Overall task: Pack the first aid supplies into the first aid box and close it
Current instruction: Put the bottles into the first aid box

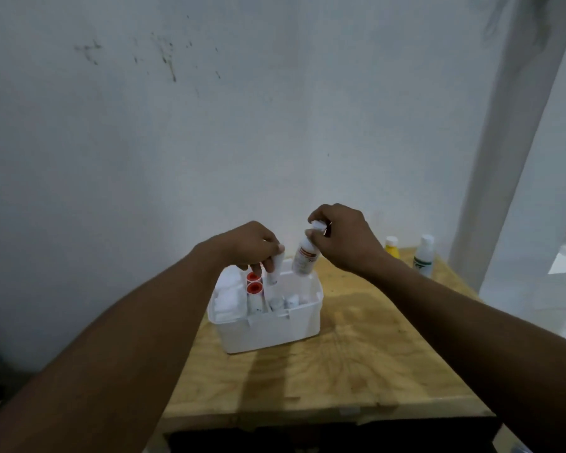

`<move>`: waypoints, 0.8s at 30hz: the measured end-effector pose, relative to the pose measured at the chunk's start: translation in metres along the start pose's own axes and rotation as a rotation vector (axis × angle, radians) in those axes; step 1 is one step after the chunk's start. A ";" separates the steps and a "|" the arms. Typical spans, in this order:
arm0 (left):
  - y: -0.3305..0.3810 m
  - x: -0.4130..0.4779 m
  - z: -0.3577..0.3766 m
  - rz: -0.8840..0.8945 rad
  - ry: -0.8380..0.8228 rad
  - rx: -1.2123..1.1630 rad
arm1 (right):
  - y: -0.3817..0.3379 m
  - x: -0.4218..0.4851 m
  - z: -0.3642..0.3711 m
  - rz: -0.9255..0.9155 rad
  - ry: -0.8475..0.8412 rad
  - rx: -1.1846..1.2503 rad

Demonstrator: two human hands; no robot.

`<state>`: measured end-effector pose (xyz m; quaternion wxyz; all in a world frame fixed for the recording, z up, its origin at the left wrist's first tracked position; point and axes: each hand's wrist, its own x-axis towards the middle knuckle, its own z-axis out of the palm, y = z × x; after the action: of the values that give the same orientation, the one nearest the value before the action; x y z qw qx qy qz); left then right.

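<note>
A white first aid box [268, 331] stands open on the wooden table [340, 371], with no lid in view. Inside it are white gauze rolls [227, 297] at the left, two red-capped tubes [254, 287] and small white containers [283, 302]. My left hand [242, 245] hovers over the box, shut on a white tube [273, 271] whose lower end dips into the box. Just above the box's far right corner, my right hand [347, 240] grips a white bottle [304, 258] by its cap, tilted.
A yellow bottle [391, 246] and a white bottle with a green label [423, 256] stand at the table's far right corner. A white wall rises close behind the table. A white pillar [504, 158] stands at the right.
</note>
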<state>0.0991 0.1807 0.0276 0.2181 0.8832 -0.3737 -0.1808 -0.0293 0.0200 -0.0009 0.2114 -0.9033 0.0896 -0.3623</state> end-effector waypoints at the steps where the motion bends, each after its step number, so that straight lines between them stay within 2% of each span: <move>1: -0.002 -0.001 0.003 -0.006 -0.018 0.005 | -0.001 -0.002 0.003 0.000 -0.015 -0.004; 24: -0.036 0.005 0.038 0.038 -0.104 0.132 | -0.004 -0.025 0.038 0.057 -0.484 -0.032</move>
<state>0.1049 0.1902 -0.0240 0.1431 0.8777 -0.4125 -0.1972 -0.0214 0.0434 -0.0390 0.2224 -0.9641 0.0677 -0.1279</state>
